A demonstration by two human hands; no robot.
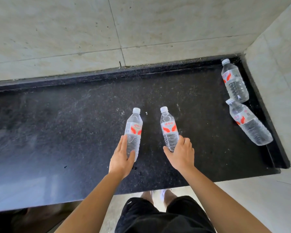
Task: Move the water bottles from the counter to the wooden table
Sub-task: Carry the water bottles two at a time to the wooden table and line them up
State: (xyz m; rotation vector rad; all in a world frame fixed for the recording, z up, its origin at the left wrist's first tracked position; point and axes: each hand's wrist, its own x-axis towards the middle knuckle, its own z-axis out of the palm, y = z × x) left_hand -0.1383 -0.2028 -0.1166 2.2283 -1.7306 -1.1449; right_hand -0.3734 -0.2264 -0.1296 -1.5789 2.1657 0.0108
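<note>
Black speckled stone forms the surface (pixel 74 123), which runs along a pale tiled wall (pixel 57 31) into a corner on the right. Four clear plastic water bottles with white caps and red-and-white labels are at this surface. The left hand (pixel 122 157) has its grip round the lower body of the left centre bottle (pixel 134 130), with the fingers fairly straight up the bottle's left side and the thumb on the right near the base. The right hand (pixel 181 153) has a fuller grip, with the fingers curled round the bottom of the right centre bottle (pixel 168 130). Both bottles are upright, near each other but apart (whether their bases touch the stone cannot be told). Well off to the right, by the corner, are the far corner bottle (pixel 234 81) and the near corner bottle (pixel 249 125). The near one's cap overlaps the far one's base in view. Below the front edge show black shorts (pixel 158 219) and white shoes (pixel 163 194).
</note>
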